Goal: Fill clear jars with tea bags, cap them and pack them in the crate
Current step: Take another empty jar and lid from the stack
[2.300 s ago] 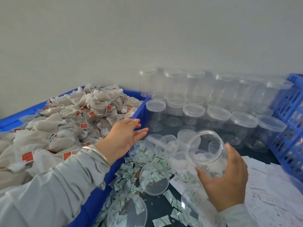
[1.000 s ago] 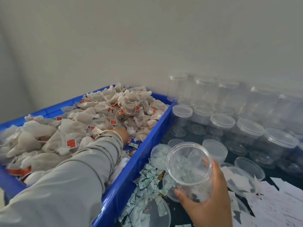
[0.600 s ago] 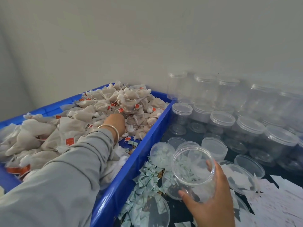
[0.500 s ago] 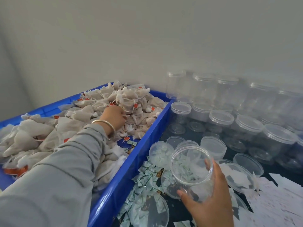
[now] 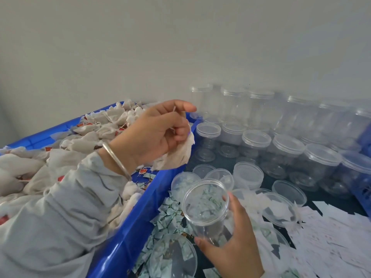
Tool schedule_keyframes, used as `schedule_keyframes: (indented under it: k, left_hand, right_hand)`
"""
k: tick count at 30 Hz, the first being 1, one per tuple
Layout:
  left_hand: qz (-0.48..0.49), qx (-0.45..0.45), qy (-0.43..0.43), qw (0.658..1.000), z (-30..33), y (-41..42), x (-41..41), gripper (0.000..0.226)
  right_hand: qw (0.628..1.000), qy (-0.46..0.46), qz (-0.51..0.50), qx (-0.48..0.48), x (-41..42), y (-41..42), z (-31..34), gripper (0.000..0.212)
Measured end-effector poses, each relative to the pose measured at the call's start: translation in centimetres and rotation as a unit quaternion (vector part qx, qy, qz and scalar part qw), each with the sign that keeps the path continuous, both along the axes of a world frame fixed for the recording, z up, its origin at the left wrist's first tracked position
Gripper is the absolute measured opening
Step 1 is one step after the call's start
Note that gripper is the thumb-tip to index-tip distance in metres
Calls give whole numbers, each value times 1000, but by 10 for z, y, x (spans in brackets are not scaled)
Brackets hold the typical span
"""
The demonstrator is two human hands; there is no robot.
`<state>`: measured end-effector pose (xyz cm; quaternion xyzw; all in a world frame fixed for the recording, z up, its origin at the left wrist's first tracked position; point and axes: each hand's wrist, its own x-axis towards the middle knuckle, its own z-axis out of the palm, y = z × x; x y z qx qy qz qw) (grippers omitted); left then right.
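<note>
Head cam: right hand (image 5: 236, 245) wrist cut off.

the sleeve (image 5: 52, 221) hides the lower left of the bin (image 5: 128, 233), and the frame's left edge cuts both off. the left hand (image 5: 152, 133) covers most of the tea bag (image 5: 176, 155) it holds. the right hand (image 5: 234, 245) hides the base of the jar (image 5: 206, 209), and its wrist leaves the frame at the bottom. a blue crate (image 5: 365, 177) is cut by the right edge. the far jars (image 5: 261, 105) at upper right are blurred. print on the paper slips (image 5: 331, 237) is too small to read.
</note>
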<state>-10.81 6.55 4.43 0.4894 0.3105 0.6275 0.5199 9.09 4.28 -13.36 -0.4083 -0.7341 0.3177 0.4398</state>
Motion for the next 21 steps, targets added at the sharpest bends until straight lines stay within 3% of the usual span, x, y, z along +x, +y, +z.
schedule_keyframes:
  k: [6, 10, 15, 19, 21]
  left_hand:
    - [-115, -28, 33, 992, -12, -5, 18, 40]
    - [-115, -45, 169, 978, -24, -7, 24, 37]
    - [-44, -45, 322, 945, -28, -5, 24, 30]
    - [-36, -42, 355, 933, -29, -6, 24, 20]
    - [-62, -28, 284, 956, -16, -10, 18, 8]
  right_hand:
    - [998, 44, 32, -27, -1, -3, 4, 117]
    - [990, 129, 31, -43, 1, -2, 8, 105]
    - [988, 147, 14, -37, 5, -2, 8, 103]
    - [989, 144, -4, -31, 3, -4, 16, 97]
    - [986, 158, 17, -46, 4, -3, 15, 98]
